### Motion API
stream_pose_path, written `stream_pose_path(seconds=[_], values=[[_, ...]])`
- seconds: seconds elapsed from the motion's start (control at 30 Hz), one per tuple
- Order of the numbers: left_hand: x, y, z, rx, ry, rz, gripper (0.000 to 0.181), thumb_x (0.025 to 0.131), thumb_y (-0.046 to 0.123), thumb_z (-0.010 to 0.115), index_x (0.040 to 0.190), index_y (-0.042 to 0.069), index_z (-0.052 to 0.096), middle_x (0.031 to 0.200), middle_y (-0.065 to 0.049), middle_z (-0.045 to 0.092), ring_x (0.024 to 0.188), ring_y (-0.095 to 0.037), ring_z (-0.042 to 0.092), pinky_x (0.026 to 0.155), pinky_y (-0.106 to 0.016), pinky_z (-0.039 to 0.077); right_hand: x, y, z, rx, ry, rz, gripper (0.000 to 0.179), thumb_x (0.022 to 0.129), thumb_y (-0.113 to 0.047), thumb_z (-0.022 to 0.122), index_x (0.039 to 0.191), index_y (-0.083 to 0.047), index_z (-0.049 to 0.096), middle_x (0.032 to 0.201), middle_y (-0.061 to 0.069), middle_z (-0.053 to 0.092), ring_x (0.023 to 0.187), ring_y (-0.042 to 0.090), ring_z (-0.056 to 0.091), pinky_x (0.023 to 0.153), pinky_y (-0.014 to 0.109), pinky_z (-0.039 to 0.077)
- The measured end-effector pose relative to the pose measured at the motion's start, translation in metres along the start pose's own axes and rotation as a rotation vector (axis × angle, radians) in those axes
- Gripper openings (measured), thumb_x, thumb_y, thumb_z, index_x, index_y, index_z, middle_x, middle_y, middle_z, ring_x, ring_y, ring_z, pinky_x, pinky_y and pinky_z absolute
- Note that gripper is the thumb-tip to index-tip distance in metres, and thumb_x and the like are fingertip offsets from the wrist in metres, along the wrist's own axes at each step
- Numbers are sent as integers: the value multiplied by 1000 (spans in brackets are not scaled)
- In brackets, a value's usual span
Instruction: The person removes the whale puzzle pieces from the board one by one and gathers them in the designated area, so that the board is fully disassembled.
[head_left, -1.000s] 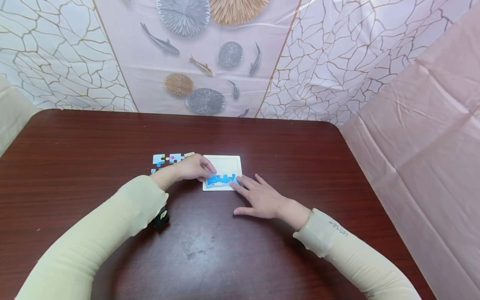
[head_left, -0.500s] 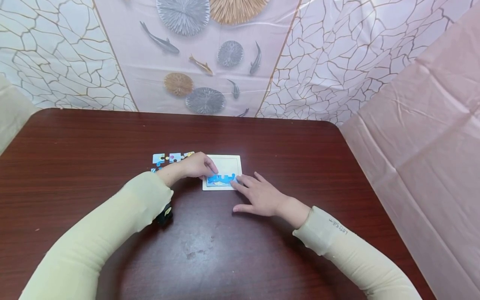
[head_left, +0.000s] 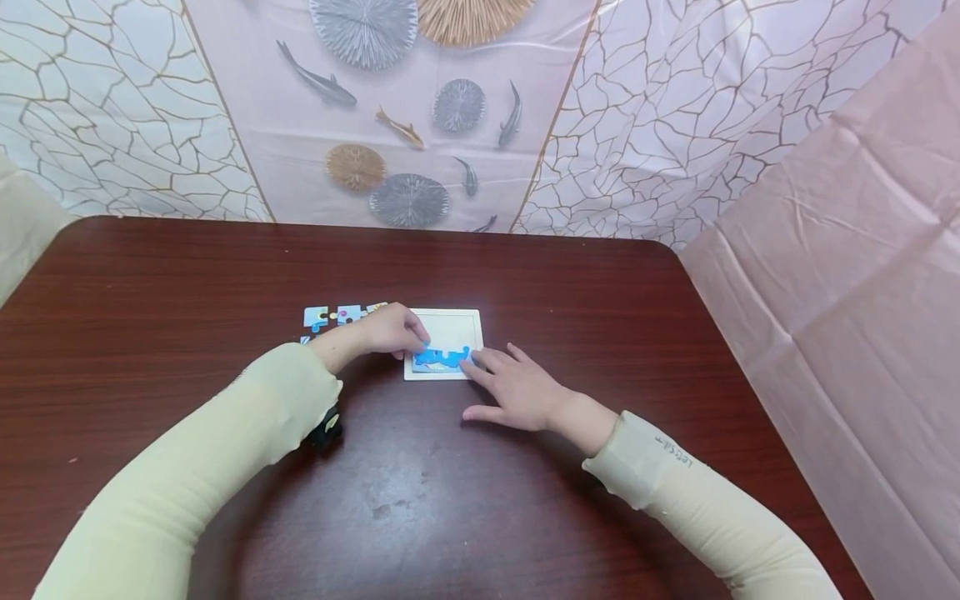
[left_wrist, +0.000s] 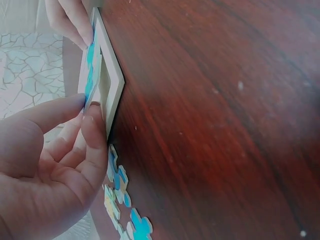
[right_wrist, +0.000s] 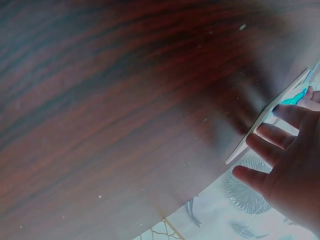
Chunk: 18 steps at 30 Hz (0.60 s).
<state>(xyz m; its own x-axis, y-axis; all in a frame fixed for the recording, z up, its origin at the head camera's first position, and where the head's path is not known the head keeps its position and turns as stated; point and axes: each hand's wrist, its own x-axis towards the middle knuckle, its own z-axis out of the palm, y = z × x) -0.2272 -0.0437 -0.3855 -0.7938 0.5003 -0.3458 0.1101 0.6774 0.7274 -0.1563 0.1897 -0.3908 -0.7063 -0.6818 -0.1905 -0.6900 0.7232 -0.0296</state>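
Observation:
A white puzzle tray (head_left: 446, 327) lies mid-table with a row of blue puzzle pieces (head_left: 442, 358) along its near side. My left hand (head_left: 392, 329) comes from the left and pinches the piece at the row's left end between thumb and a finger. The left wrist view shows that blue strip (left_wrist: 91, 67) tilted up off the tray floor at this end. At the tray's right edge my right hand (head_left: 517, 390) is spread, fingertips resting on the row's right end. In the right wrist view its straight fingers (right_wrist: 265, 150) reach over the tray's edge.
Several loose puzzle pieces (head_left: 348, 315) lie left of the tray, partly hidden by my left hand and forearm. A black object (head_left: 324, 429) shows under the left sleeve. Patterned cloth (head_left: 405, 125) hangs behind the dark wooden table (head_left: 562, 283).
The left hand has shifted slightly within the tray's left side, still at the piece, and more of the blue row's left end shows. The right hand has barely moved.

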Motion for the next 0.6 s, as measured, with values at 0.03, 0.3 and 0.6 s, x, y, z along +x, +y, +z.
stream_pose_path(seconds=[0.03, 0.3, 0.6], values=[[0, -1, 0, -3, 3, 0, 25, 85, 14, 63, 104, -1, 68, 85, -11, 69, 58, -10, 54, 60, -20, 50, 0, 0, 0, 0, 0, 1, 72, 88, -60, 47, 141, -12, 41, 143, 12, 42, 135, 27, 37, 110, 56, 27], [-3, -6, 2, -58, 16, 38, 19, 84, 10, 64, 99, -1, 67, 77, -8, 69, 61, -10, 57, 62, -21, 51, -1, -1, 0, -9, 9, 0, 73, 88, -60, 48, 141, -11, 42, 143, 12, 43, 135, 27, 37, 109, 56, 28], [-10, -14, -4, -160, 19, 43, 23, 85, 9, 62, 105, -3, 65, 84, -10, 69, 65, -11, 58, 66, -24, 54, 0, -1, 0, -5, -3, 9, 73, 88, -61, 47, 141, -12, 42, 144, 11, 41, 136, 26, 36, 110, 55, 27]])
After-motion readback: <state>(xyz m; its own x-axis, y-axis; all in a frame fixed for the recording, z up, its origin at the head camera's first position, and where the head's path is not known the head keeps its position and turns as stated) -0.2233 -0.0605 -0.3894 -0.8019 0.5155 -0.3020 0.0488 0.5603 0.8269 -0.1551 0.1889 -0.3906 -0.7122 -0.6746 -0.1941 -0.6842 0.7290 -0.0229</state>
